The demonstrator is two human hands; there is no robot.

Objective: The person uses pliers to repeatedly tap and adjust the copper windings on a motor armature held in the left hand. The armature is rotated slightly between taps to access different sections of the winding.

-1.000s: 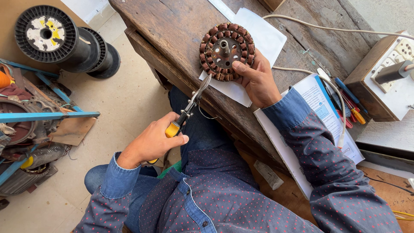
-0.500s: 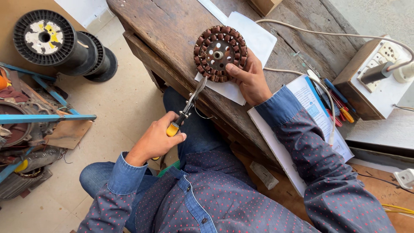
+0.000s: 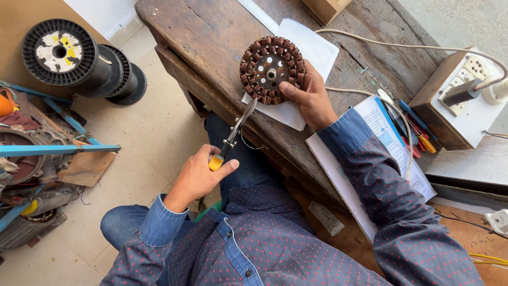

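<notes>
A round motor stator with copper windings [image 3: 271, 70] lies on white paper [image 3: 309, 50] on the worn wooden bench [image 3: 211, 37]. My right hand [image 3: 311, 98] grips its lower right rim. My left hand [image 3: 198, 175] is below the bench edge, closed on the yellow handles of a pair of pliers [image 3: 233, 136]. The pliers' metal jaws point up toward the stator's lower left edge; whether they touch it I cannot tell. A thin wire loops near the jaws.
An electrical switchboard box [image 3: 465, 100] with a plug stands at the right. A booklet [image 3: 370, 159] with screwdrivers [image 3: 418, 135] lies beside it. Black wire spools [image 3: 79, 61] and motor parts on a blue frame [image 3: 47, 151] sit on the floor at left.
The view has shifted slightly. My left hand with the pliers has stayed near the stator's lower edge, and my right hand keeps its hold on the stator.
</notes>
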